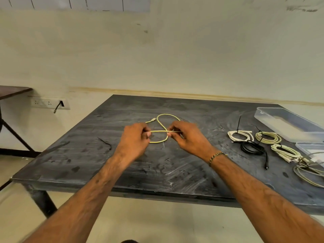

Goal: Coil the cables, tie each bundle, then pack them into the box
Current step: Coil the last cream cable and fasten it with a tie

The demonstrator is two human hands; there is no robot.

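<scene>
Both hands pinching yellow cable (158,131) mid-tabletop (157,169): left hand (135,139) and right hand (186,135) fingers gripping a taut span, probably shaping coil loops. Tied bundles (268,137) wait near box (287,123).

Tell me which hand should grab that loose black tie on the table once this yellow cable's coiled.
Probably the left hand: the loose black tie lies just to its left, while the right hand would have to cross over. Both hands currently pinch the yellow cable.
</scene>
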